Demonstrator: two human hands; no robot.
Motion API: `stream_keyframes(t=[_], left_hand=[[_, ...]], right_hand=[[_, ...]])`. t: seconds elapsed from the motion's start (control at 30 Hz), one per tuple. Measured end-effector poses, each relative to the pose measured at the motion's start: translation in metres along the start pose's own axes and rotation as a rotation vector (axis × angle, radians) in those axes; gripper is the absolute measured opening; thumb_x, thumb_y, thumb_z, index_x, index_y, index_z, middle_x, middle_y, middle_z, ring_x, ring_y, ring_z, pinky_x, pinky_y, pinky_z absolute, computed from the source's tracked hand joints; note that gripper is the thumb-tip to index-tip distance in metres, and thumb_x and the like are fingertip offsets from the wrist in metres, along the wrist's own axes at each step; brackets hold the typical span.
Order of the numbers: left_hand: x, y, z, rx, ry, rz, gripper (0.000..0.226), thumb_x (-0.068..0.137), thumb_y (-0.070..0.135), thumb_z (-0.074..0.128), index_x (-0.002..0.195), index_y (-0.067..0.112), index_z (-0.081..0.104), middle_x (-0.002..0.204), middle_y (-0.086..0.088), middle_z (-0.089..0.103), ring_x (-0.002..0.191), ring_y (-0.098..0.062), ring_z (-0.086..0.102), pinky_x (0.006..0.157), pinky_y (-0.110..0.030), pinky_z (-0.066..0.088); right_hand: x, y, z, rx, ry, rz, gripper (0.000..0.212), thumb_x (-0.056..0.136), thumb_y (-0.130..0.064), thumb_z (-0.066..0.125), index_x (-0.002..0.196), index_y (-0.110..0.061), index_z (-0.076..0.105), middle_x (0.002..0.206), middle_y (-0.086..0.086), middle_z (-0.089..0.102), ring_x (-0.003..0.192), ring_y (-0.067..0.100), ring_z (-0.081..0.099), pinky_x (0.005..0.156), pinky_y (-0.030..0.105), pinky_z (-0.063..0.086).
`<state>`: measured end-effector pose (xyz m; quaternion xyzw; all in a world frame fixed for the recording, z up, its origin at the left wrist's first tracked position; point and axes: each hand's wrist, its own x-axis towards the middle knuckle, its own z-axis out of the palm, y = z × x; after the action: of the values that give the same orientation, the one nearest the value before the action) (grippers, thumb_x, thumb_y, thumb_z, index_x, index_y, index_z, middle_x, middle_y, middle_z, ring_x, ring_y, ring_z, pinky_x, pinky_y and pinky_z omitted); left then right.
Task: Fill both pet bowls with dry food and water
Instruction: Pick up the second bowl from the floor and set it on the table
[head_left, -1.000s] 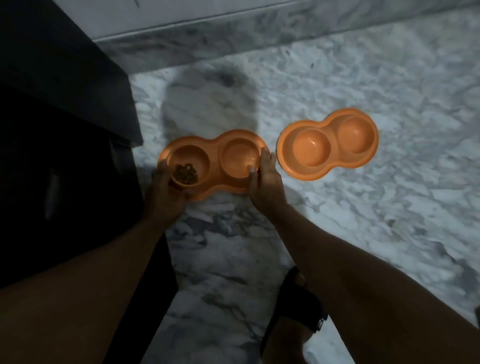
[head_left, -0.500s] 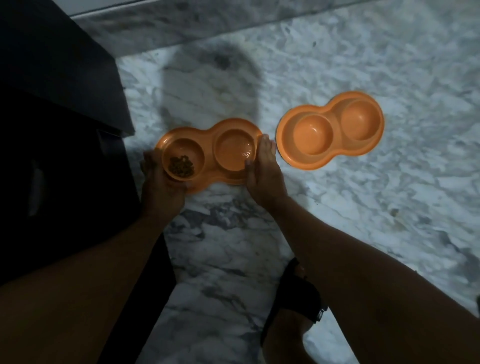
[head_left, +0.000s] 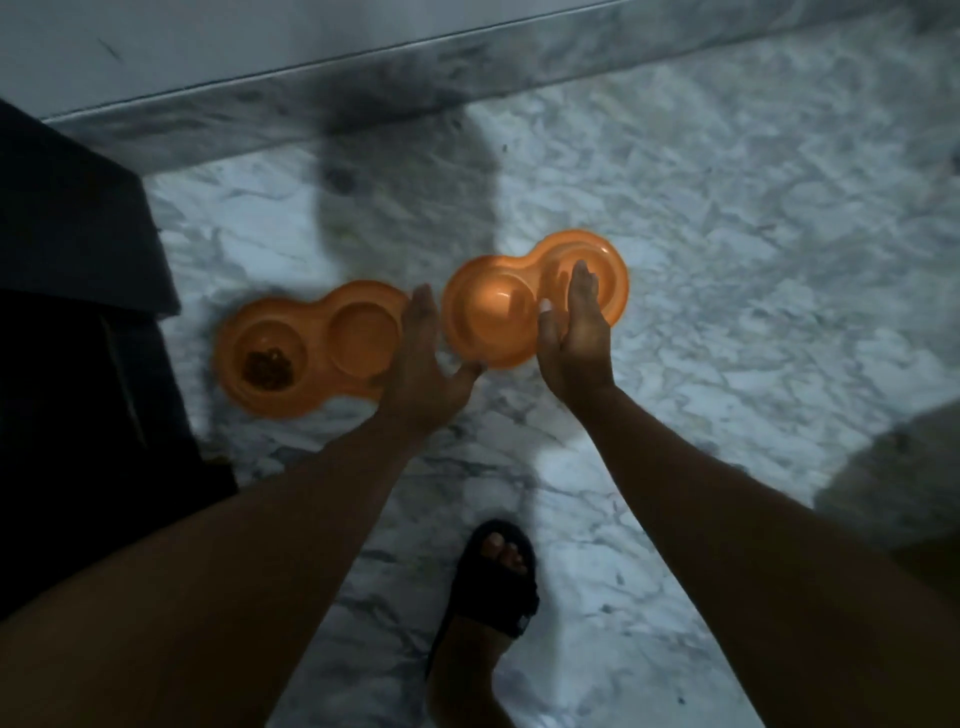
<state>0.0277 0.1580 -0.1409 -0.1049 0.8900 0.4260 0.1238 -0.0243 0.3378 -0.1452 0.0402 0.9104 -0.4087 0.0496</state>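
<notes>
Two orange double pet bowls lie side by side on the marble floor. The left bowl (head_left: 317, 364) has dry food (head_left: 267, 366) in its left cup; its right cup looks bare, though the frame is blurred. Both cups of the right bowl (head_left: 493, 317) look bare. My left hand (head_left: 423, 364) is in the gap between the bowls, fingers straight, thumb at the right bowl's near edge. My right hand (head_left: 574, 332) hovers over the right bowl's right cup, fingers stretched out. Neither hand holds anything.
A dark piece of furniture (head_left: 78, 270) fills the left side, close to the left bowl. A marble skirting (head_left: 363, 98) runs along the wall at the top. My foot in a black sandal (head_left: 496, 577) stands on the floor below the bowls.
Both hands have let go of the left bowl, which stays on the floor, and moved right to either side of the right bowl's left cup.
</notes>
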Motion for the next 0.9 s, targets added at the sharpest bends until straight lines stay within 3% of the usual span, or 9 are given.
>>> stream_keyframes(t=[0.1, 0.2, 0.33, 0.43, 0.6, 0.7, 0.77, 0.9], left_hand=[[0.03, 0.033, 0.026, -0.034, -0.023, -0.057, 0.106, 0.08, 0.037, 0.075, 0.151, -0.012, 0.013, 0.16, -0.029, 0.018, 0.15, -0.044, 0.015, 0.124, -0.046, 0.014], [0.056, 0.045, 0.053, -0.006, -0.032, -0.149, 0.115, 0.081, 0.035, 0.08, 0.155, -0.004, 0.001, 0.165, -0.023, 0.005, 0.153, -0.041, 0.001, 0.125, -0.048, 0.009], [0.067, 0.031, 0.088, 0.046, -0.089, -0.26, 0.123, 0.077, 0.043, 0.082, 0.157, 0.002, -0.002, 0.165, -0.024, -0.003, 0.152, -0.043, -0.007, 0.124, -0.052, 0.002], [0.07, 0.018, 0.103, 0.019, -0.121, -0.231, 0.122, 0.077, 0.034, 0.083, 0.156, -0.001, -0.004, 0.163, -0.027, -0.008, 0.152, -0.041, -0.011, 0.124, -0.046, -0.002], [0.062, 0.004, 0.112, 0.003, -0.084, -0.233, 0.117, 0.081, 0.028, 0.081, 0.156, 0.002, -0.004, 0.163, -0.027, -0.01, 0.152, -0.039, -0.01, 0.124, -0.045, 0.003], [0.065, 0.004, 0.116, -0.011, -0.059, -0.209, 0.107, 0.085, 0.021, 0.077, 0.157, 0.004, 0.0, 0.164, -0.025, -0.006, 0.153, -0.037, -0.007, 0.122, -0.04, 0.008], [0.068, 0.004, 0.122, -0.028, -0.037, -0.211, 0.106, 0.083, 0.02, 0.079, 0.158, 0.006, 0.005, 0.165, -0.022, 0.0, 0.154, -0.033, -0.003, 0.122, -0.036, 0.009], [0.072, 0.016, 0.121, -0.032, -0.039, -0.214, 0.109, 0.076, 0.023, 0.084, 0.158, 0.006, 0.014, 0.165, -0.021, 0.011, 0.155, -0.029, 0.007, 0.124, -0.035, 0.013]], right_hand=[[0.026, 0.031, -0.037, -0.036, 0.033, 0.061, 0.061, 0.096, -0.027, 0.048, 0.145, 0.006, 0.033, 0.149, 0.025, 0.039, 0.142, 0.037, 0.034, 0.117, 0.045, 0.028], [0.049, 0.064, -0.062, -0.079, 0.019, 0.107, 0.063, 0.097, -0.029, 0.046, 0.149, 0.001, 0.027, 0.155, 0.02, 0.031, 0.147, 0.034, 0.021, 0.12, 0.032, 0.018], [0.07, 0.105, -0.064, -0.127, -0.045, 0.102, 0.064, 0.1, -0.028, 0.045, 0.15, 0.003, 0.022, 0.157, 0.022, 0.024, 0.148, 0.036, 0.014, 0.122, 0.043, 0.012], [0.076, 0.128, -0.053, -0.127, -0.062, 0.139, 0.062, 0.1, -0.033, 0.043, 0.15, -0.001, 0.026, 0.156, 0.02, 0.029, 0.147, 0.035, 0.022, 0.12, 0.046, 0.02], [0.07, 0.14, -0.042, -0.088, -0.097, 0.169, 0.059, 0.098, -0.047, 0.034, 0.147, -0.013, 0.035, 0.14, 0.023, 0.051, 0.125, 0.041, 0.053, 0.104, 0.05, 0.044], [0.074, 0.155, -0.042, -0.093, -0.106, 0.177, 0.062, 0.095, -0.058, 0.026, 0.143, -0.019, 0.033, 0.129, 0.026, 0.057, 0.112, 0.043, 0.061, 0.095, 0.051, 0.051], [0.072, 0.148, -0.048, -0.105, -0.104, 0.196, 0.06, 0.094, -0.052, 0.027, 0.138, -0.013, 0.038, 0.128, 0.024, 0.056, 0.103, 0.039, 0.064, 0.09, 0.049, 0.052], [0.067, 0.137, -0.065, -0.181, -0.069, 0.164, 0.06, 0.094, -0.038, 0.029, 0.141, -0.003, 0.041, 0.14, 0.02, 0.047, 0.118, 0.034, 0.056, 0.101, 0.041, 0.044]])
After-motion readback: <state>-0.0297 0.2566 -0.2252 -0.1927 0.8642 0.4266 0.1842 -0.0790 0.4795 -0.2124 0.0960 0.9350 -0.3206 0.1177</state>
